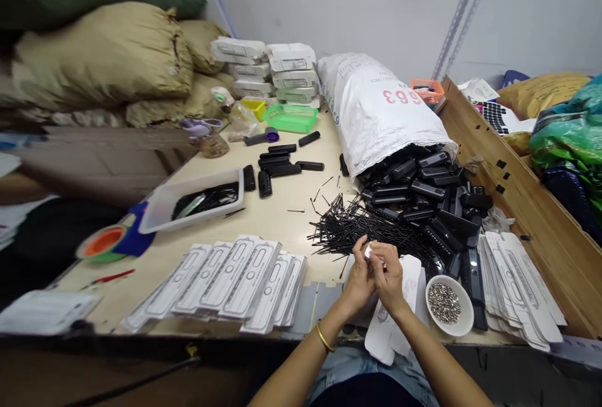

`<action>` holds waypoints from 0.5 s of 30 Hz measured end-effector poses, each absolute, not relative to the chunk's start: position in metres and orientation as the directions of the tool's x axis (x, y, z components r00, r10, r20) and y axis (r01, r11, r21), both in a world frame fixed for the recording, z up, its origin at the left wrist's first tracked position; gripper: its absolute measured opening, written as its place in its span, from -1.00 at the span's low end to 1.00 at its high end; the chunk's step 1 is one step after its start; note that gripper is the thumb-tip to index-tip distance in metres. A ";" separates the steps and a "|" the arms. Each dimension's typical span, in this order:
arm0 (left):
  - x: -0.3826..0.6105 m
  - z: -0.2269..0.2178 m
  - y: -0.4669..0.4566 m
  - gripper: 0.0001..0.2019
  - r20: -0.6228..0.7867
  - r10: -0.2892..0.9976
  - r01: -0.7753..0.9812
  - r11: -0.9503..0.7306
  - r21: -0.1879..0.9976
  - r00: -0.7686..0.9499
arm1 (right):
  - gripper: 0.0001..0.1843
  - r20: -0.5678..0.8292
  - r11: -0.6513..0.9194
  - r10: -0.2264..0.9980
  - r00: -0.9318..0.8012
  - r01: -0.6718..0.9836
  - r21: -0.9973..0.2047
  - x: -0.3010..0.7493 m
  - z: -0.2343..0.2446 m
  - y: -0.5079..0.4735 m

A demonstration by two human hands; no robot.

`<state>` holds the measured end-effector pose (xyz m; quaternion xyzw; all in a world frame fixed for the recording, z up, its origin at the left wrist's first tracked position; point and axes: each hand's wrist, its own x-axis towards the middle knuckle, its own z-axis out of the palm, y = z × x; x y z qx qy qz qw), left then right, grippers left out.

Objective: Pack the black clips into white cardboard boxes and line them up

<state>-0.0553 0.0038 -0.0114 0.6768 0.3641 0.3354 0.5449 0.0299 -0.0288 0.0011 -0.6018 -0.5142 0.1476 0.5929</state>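
My left hand [359, 284] and my right hand [388, 276] meet at the table's front edge, fingers pinched together. Between the fingertips shows a small white piece [368, 250], perhaps a carton flap; the rest of it is hidden by my fingers. Below and beside my right hand lie unfolded white cartons [412, 275], partly hanging over the edge. A white bowl [465, 314] of small shiny metal parts stands to the right. Just beyond my hands spreads a pile of thin black sticks [348, 225], against a heap of black plastic cases [430, 190].
A white sack [380, 106] spills the cases. Filled flat cartons [249, 275] lie front left; more cartons [520, 288] are stacked right. A white tray [160, 209] holds black sticks. A green tray [290, 118] stands at the back. A wooden board [527, 206] borders the right side.
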 end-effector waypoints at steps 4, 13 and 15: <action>-0.052 -0.009 0.002 -0.37 0.084 0.866 0.127 -0.167 0.978 0.493 | -0.81 0.353 0.150 0.805 0.477 0.412 -0.899 0.035 0.002 -0.030; -0.047 -0.012 -0.003 -0.38 0.018 0.875 0.188 -0.124 0.974 0.484 | -0.72 0.126 0.051 0.787 0.604 0.140 -0.989 0.045 -0.010 -0.028; -0.046 -0.014 -0.002 -0.39 0.020 0.879 0.182 -0.121 0.976 0.476 | -0.74 0.146 0.068 0.785 0.602 0.151 -0.986 0.039 -0.013 -0.029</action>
